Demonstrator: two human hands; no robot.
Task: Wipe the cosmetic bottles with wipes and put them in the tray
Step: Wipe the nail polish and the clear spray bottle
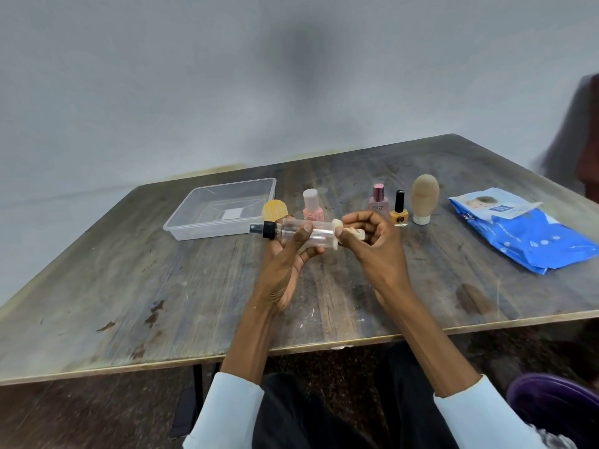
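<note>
- Two light sleeves (231, 413) frame the near edge, forearms reaching over the worn wooden table (136, 286).
- The left hand (288, 254) grips one clear spray bottle (319, 233), held sideways above the table, black nozzle pointing left.
- The right hand (372, 238) pinches one crumpled wipe (338, 236) against the bottle's base.
- Behind the hands stand five more cosmetics: a wood-capped jar (275, 210), a pink bottle (311, 207), a perfume bottle (378, 199), a yellow nail polish (399, 210), and a beige tube (424, 197).
- One clear tray (201, 222) lies far left with nothing in it; one blue wipes pack (525, 231) lies right.
</note>
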